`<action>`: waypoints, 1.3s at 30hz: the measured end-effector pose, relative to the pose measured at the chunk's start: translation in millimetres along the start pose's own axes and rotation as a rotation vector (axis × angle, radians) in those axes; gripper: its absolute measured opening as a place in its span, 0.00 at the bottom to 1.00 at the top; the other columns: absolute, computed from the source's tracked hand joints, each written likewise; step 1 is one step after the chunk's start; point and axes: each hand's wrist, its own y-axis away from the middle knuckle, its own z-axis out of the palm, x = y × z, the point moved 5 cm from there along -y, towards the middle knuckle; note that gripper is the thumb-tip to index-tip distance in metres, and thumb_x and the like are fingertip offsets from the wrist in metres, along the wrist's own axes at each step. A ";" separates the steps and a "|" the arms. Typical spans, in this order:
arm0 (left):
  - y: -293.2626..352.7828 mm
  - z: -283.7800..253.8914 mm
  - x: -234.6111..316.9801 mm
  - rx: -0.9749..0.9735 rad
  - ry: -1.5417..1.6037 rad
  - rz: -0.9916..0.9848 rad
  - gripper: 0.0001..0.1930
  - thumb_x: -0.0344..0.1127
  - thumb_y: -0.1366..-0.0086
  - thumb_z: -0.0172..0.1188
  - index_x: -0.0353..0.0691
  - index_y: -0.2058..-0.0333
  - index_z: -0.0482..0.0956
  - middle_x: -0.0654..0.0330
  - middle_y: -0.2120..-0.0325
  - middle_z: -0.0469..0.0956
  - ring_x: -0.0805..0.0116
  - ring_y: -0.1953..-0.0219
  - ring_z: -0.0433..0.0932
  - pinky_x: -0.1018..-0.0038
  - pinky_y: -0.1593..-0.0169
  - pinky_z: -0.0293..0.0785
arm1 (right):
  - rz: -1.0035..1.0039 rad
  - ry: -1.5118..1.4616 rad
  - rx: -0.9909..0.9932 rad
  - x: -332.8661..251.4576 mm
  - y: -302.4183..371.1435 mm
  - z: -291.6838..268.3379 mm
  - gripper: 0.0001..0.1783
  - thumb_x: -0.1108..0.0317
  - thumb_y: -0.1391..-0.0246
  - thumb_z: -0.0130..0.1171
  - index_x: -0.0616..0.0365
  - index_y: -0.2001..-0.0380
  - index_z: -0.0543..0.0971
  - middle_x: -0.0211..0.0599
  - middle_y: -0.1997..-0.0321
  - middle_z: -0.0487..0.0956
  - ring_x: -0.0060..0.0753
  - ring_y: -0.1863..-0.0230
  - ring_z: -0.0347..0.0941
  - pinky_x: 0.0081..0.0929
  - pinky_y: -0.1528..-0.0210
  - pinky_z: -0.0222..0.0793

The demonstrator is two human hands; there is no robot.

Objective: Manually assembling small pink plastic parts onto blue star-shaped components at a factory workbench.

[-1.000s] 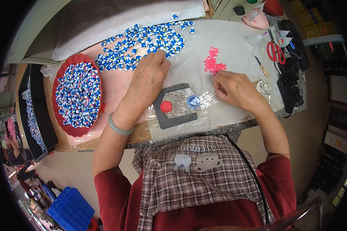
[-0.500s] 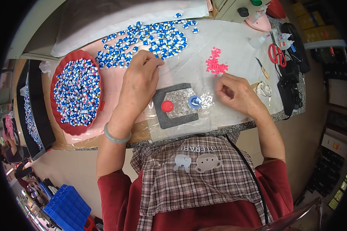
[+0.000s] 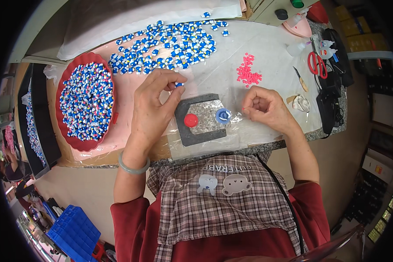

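Note:
Between the thumb and forefinger of my left hand (image 3: pixel 155 102) is a small blue-and-white figurine piece (image 3: pixel 179 84), held just above the dark grey stone slab (image 3: pixel 188 139). My right hand (image 3: pixel 266 109) is closed in a pinch over the plastic sheet; whatever its fingertips hold is too small to make out. On the slab stand a red cap (image 3: pixel 191 120) and a blue cap (image 3: pixel 223 116) with something whitish in it. A cluster of small pink pieces (image 3: pixel 249 76) lies beyond my right hand. Many blue-and-white pieces (image 3: pixel 179 41) spread over the table's far side.
A red scalloped tray (image 3: pixel 112 105) full of finished-looking pieces stands at the left. To the right lie a craft knife (image 3: pixel 301 79), red-handled scissors (image 3: pixel 317 65), a squeeze bottle (image 3: pixel 298 48) and a crumpled white wrapper (image 3: pixel 301 103). A pink dish (image 3: pixel 299 28) sits at the far right.
My left hand has drawn back from the spread of blue-and-white pieces with one in its fingers, now clearly visible. My right hand has come slightly nearer me, away from the pink pieces.

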 end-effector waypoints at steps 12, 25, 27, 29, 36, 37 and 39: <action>8.5 6.9 6.6 0.017 0.230 -0.112 0.11 0.21 0.43 0.64 0.34 0.60 0.83 0.57 0.63 0.79 0.70 0.66 0.78 0.76 0.60 0.75 | -0.008 -0.121 -0.068 -3.6 -2.9 10.2 0.12 0.81 0.47 0.64 0.58 0.63 0.72 0.29 0.70 0.78 0.15 0.72 0.72 0.16 0.70 0.68; 21.0 18.6 9.8 -0.160 0.481 -0.191 0.13 0.19 0.37 0.60 0.30 0.54 0.81 0.56 0.54 0.75 0.73 0.58 0.77 0.77 0.53 0.78 | 0.139 -0.044 -0.124 -11.5 -10.0 24.0 0.14 0.81 0.48 0.65 0.56 0.65 0.70 0.25 0.73 0.76 0.13 0.74 0.70 0.15 0.72 0.66; 22.7 19.4 9.8 -0.181 0.482 -0.239 0.13 0.18 0.37 0.59 0.29 0.53 0.81 0.56 0.55 0.75 0.72 0.59 0.79 0.76 0.52 0.79 | 0.137 -0.045 -0.123 -10.9 -10.8 24.2 0.14 0.81 0.47 0.65 0.56 0.65 0.69 0.24 0.73 0.76 0.13 0.74 0.69 0.15 0.72 0.65; 23.6 17.8 12.3 -0.178 0.455 -0.218 0.13 0.18 0.37 0.59 0.29 0.54 0.81 0.56 0.56 0.76 0.72 0.59 0.79 0.76 0.53 0.79 | 0.132 -0.014 -0.119 -11.8 -11.1 25.9 0.14 0.81 0.47 0.64 0.56 0.65 0.69 0.24 0.73 0.75 0.13 0.74 0.69 0.14 0.72 0.65; 25.8 22.5 17.1 -0.217 0.435 -0.174 0.10 0.18 0.38 0.61 0.29 0.57 0.81 0.56 0.57 0.77 0.72 0.59 0.79 0.78 0.55 0.78 | 0.077 0.076 -0.076 -14.9 -10.9 26.0 0.14 0.82 0.48 0.64 0.56 0.64 0.70 0.24 0.72 0.75 0.13 0.74 0.69 0.14 0.72 0.65; 26.5 24.2 18.1 -0.216 0.434 -0.173 0.10 0.18 0.38 0.61 0.29 0.57 0.81 0.56 0.57 0.77 0.72 0.59 0.79 0.78 0.55 0.78 | 0.075 0.076 -0.078 -17.1 -9.7 26.1 0.14 0.82 0.48 0.64 0.56 0.64 0.70 0.24 0.72 0.75 0.13 0.74 0.69 0.14 0.72 0.65; 27.0 28.0 20.6 -0.186 0.495 -0.158 0.10 0.18 0.38 0.62 0.30 0.57 0.81 0.56 0.57 0.77 0.73 0.59 0.78 0.78 0.56 0.77 | 0.045 0.006 -0.061 -27.9 -5.1 25.6 0.14 0.82 0.47 0.63 0.57 0.63 0.70 0.23 0.71 0.75 0.12 0.70 0.70 0.14 0.70 0.67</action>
